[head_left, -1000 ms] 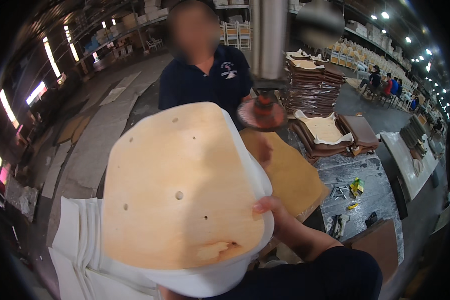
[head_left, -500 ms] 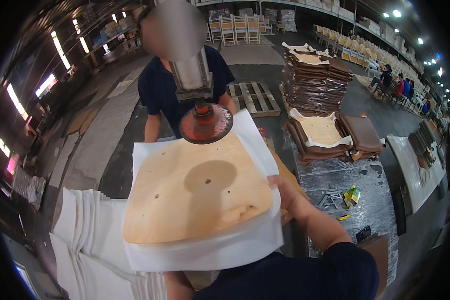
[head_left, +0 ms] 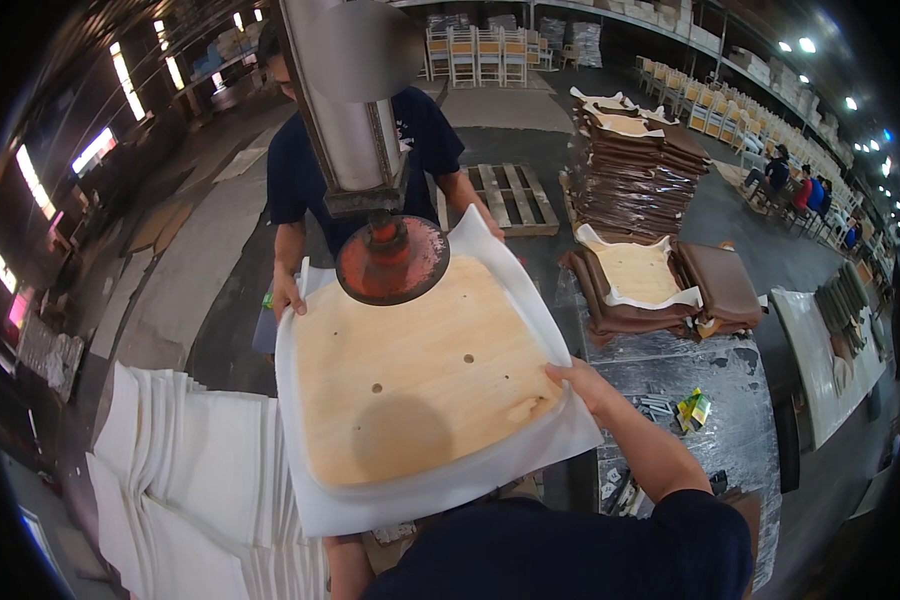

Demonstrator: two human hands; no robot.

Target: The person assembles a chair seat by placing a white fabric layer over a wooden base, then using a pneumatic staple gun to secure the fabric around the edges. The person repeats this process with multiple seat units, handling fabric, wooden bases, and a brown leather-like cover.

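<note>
Fingers (head_left: 560, 372) of your right hand (head_left: 585, 385) pinch the plywood seat board (head_left: 420, 385) edge; it lies on white foam (head_left: 530, 465) beneath the press disc (head_left: 392, 260). Left hand unseen. Pressing not yet done.

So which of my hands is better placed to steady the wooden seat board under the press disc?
Probably the right. The right hand already rests on the wooden seat board's right edge, over the white foam sheet, below the round press disc. Your left hand is not in view.
</note>
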